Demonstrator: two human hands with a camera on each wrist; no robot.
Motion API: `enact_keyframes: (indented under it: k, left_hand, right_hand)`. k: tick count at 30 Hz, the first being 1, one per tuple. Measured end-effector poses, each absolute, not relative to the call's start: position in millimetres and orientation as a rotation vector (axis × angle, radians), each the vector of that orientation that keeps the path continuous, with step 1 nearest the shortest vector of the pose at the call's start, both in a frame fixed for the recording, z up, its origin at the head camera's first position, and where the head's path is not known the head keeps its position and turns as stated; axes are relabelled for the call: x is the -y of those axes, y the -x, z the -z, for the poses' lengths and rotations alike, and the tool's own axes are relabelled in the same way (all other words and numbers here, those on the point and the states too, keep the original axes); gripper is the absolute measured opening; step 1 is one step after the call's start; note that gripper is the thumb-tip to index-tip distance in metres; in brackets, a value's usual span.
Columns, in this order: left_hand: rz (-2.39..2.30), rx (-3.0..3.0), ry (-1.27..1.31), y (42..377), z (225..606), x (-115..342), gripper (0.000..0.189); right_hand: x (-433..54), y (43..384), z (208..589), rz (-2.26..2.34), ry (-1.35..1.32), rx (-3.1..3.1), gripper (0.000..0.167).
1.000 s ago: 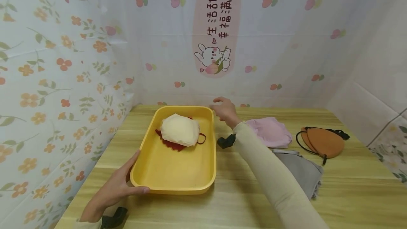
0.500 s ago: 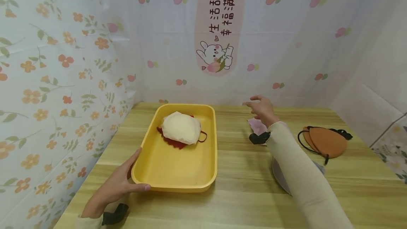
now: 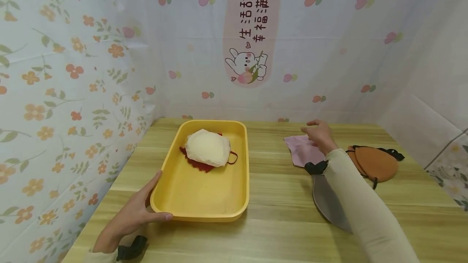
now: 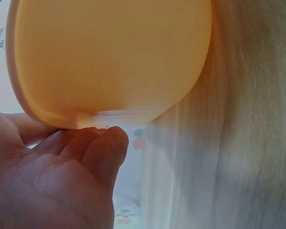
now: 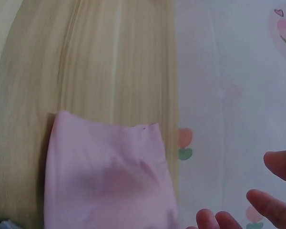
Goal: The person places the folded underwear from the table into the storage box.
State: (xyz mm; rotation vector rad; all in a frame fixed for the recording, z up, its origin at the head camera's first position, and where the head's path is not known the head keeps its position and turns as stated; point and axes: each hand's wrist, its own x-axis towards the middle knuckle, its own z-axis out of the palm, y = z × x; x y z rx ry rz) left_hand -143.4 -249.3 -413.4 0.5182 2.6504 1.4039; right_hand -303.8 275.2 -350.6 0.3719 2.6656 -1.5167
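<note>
My left hand (image 3: 129, 212) grips the near left corner of a yellow plastic tray (image 3: 199, 194), thumb at the front rim and fingers along the left side. In the left wrist view its curled fingers (image 4: 102, 148) touch the tray's outer wall. Inside the tray, a puffy cream fabric piece (image 3: 207, 148) lies over a dark red cloth (image 3: 199, 166) with a thin loop. My right hand (image 3: 319, 136) holds nothing and hovers above a flat pink cloth piece (image 3: 300, 149), its fingers loosely bent. The right wrist view shows the pink piece lying on the table, apart from the fingertips.
Partly under my right sleeve (image 3: 365, 202) lies a grey fabric piece (image 3: 329, 202). Orange rounded pieces (image 3: 380, 164) with black cord are at the far right. Patterned curtains (image 3: 175, 52) close off the table's back and sides.
My right hand has moved right from beside the tray's far right corner to over the pink cloth. My left hand and the tray stay in place.
</note>
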Motion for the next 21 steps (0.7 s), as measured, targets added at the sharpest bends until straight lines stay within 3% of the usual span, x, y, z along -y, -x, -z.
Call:
enact_keyframes:
  k: [21]
  left_hand:
    - [-1.425,-2.647,-0.524,142,414,249,0.116]
  right_hand:
    - [-317,297,374,1.081,-0.346,-2.908,0.061]
